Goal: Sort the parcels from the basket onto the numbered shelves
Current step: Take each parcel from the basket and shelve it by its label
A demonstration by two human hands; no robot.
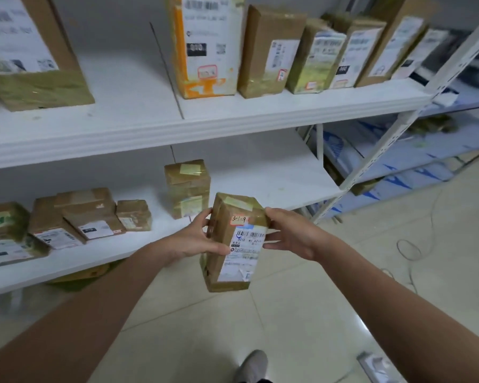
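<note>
Curling round opposite sides, the left grip (197, 239) and right grip (291, 233) held a taped parcel (241, 261) marked 3-1-9 upright above the floor (288, 313), just before the lower shelf (260, 183), where small cartons (89, 214) lay; farther off, taller boxes (268, 51) stood on the upper shelf (138, 106).

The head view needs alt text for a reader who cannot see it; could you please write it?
A person's left hand and right hand grip a brown taped parcel, hand-marked 3-1-9, by its sides in front of white shelving. Other cardboard parcels sit on the upper shelf and the lower shelf.
</note>
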